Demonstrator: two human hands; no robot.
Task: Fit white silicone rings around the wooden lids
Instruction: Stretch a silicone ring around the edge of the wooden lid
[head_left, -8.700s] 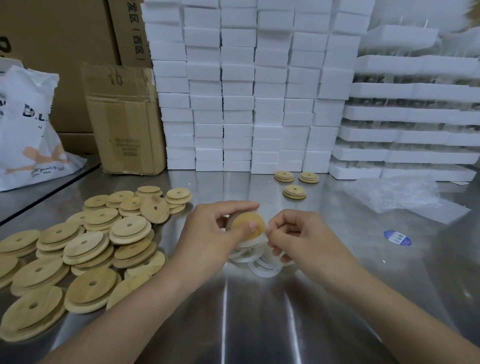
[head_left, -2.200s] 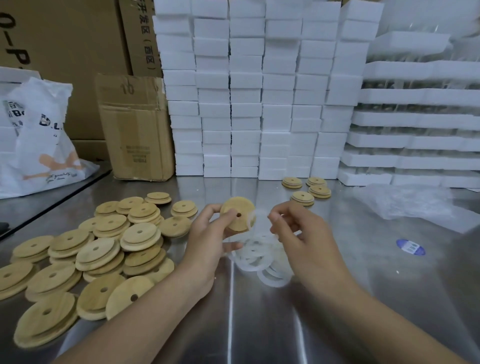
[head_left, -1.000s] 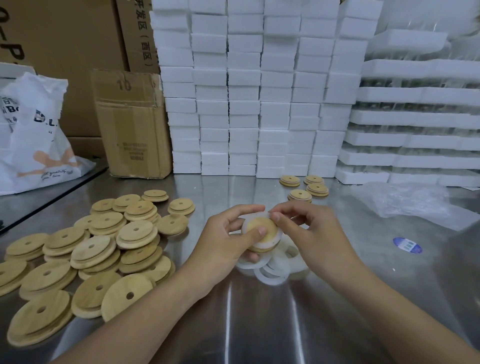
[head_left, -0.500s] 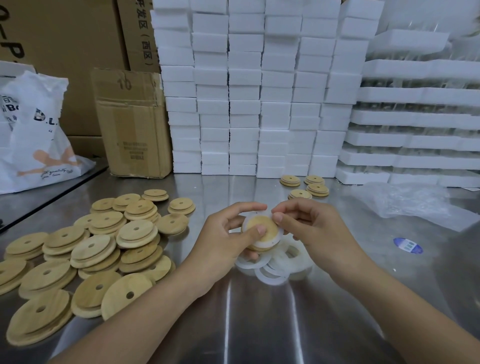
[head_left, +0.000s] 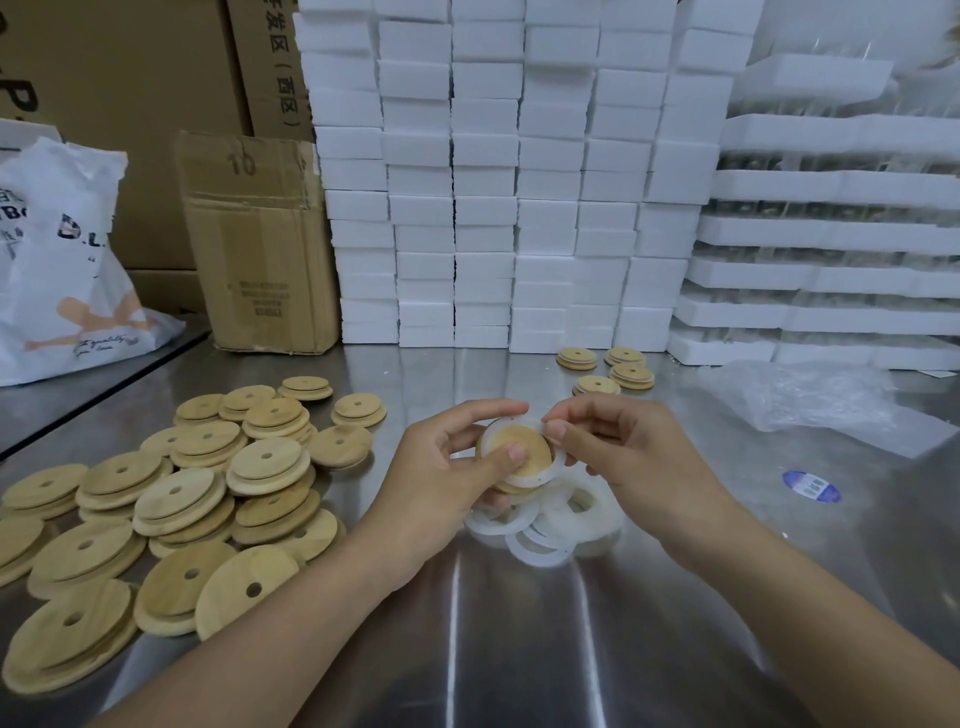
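My left hand (head_left: 447, 467) grips a round wooden lid (head_left: 519, 447) above the steel table, thumb pressed on its face. A white silicone ring (head_left: 551, 465) sits partly around the lid's raised step. My right hand (head_left: 623, 452) pinches the ring's upper right edge against the lid. Under both hands lies a loose pile of white rings (head_left: 540, 535). A heap of bare wooden lids with centre holes (head_left: 171, 499) covers the table's left side. Several lids (head_left: 608, 371) lie at the back middle.
Stacks of white foam blocks (head_left: 493, 171) and foam trays (head_left: 831, 228) wall off the back. A cardboard box (head_left: 260, 244) and a white plastic bag (head_left: 67, 270) stand back left. Clear plastic wrap (head_left: 821, 400) and a blue sticker (head_left: 811, 486) lie on the right.
Two seconds ago the hands were apart, lid in the left, ring in the right. They have since come together and the ring now sits further down around the lid.
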